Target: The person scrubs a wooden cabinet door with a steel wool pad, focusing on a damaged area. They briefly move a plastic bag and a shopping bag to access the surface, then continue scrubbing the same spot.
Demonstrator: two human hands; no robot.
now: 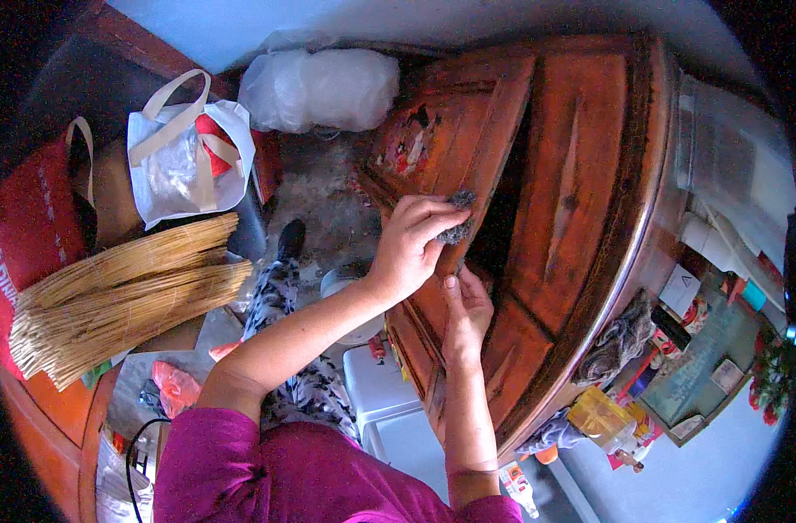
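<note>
A brown wooden cabinet (581, 200) stands in front of me, one of its doors (468, 113) swung partly outward with a dark gap behind it. My left hand (411, 244) is closed around a dark grey, fuzzy scouring pad (455, 228) and presses it against the door near its free edge. Just below, my right hand (466, 318) grips the door's edge, thumb on the front face and fingers curled behind. A torn, coloured patch (407, 148) shows on the upper part of the door.
At the left are rolled straw mats (136, 288), a white tote bag (189, 166) and a red bag (32, 227). A plastic-wrapped bundle (319, 87) lies by the wall. White stools or boxes (385, 392) stand below the door. Cloth (616, 344) and assorted items sit at the right.
</note>
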